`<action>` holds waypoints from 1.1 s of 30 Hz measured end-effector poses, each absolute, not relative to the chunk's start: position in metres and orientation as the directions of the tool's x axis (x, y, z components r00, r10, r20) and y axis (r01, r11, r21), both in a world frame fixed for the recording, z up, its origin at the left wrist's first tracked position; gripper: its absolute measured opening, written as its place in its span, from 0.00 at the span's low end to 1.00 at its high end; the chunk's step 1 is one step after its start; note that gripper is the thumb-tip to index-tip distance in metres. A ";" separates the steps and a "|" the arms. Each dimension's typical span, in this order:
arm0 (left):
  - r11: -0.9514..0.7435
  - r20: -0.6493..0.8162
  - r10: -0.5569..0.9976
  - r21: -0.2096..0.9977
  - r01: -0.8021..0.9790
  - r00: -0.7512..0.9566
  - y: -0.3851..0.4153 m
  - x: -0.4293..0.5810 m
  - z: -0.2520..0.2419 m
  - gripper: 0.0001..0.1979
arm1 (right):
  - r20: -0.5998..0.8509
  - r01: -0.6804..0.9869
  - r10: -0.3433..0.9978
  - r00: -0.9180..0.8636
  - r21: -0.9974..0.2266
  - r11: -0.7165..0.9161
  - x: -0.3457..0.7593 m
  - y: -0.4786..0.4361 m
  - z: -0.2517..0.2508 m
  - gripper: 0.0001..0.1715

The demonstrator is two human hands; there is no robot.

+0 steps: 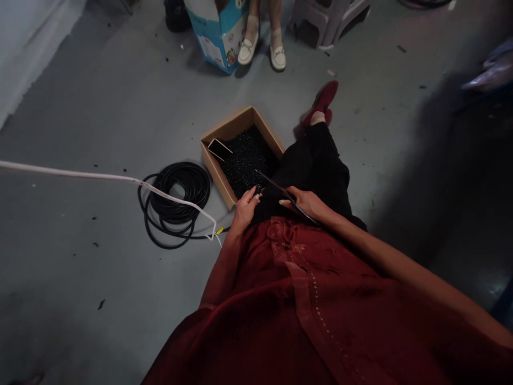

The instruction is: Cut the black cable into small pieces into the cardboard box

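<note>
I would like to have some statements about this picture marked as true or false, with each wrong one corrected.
1. The left hand holds a small black piece. True.
2. The right hand is holding nothing. False: the right hand holds a long, thin, dark object.
3. The open brown cardboard box contains many small black bits. True.
4. The coil of black cable lies inside the box. False: the coil of black cable lies on the grey floor, beside the box.
5. A pair of white shoes is next to a blue and white carton. True.
</note>
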State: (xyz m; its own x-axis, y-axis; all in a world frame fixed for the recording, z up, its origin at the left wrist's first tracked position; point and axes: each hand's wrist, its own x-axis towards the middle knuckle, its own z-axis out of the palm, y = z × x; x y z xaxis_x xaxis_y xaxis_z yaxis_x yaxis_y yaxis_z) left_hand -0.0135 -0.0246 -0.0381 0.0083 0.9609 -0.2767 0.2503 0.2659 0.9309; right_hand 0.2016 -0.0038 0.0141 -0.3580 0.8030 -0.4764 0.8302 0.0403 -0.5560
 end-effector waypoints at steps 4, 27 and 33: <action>0.244 -0.252 0.967 0.958 0.152 0.035 -0.023 -0.011 -0.030 0.22 | -0.413 0.787 0.806 -0.423 -0.609 0.101 0.208 -0.010 0.020 0.27; 0.398 -0.397 0.917 0.915 0.073 -0.024 -0.026 -0.006 -0.020 0.18 | -0.466 0.814 0.729 -0.501 -0.540 0.213 0.206 -0.009 0.030 0.30; 0.353 -0.366 0.930 0.901 0.254 0.007 -0.028 -0.012 -0.017 0.16 | -0.485 0.823 0.712 -0.507 -0.518 0.234 0.204 -0.006 0.027 0.34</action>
State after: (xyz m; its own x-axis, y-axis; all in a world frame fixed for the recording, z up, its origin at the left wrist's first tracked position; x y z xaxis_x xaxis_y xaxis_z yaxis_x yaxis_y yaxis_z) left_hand -0.0116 -0.0275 -0.0171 0.0074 0.9304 -0.3665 0.2538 0.3527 0.9007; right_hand 0.2038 -0.0063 0.0273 -0.5075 0.7123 -0.4849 0.8230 0.2339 -0.5177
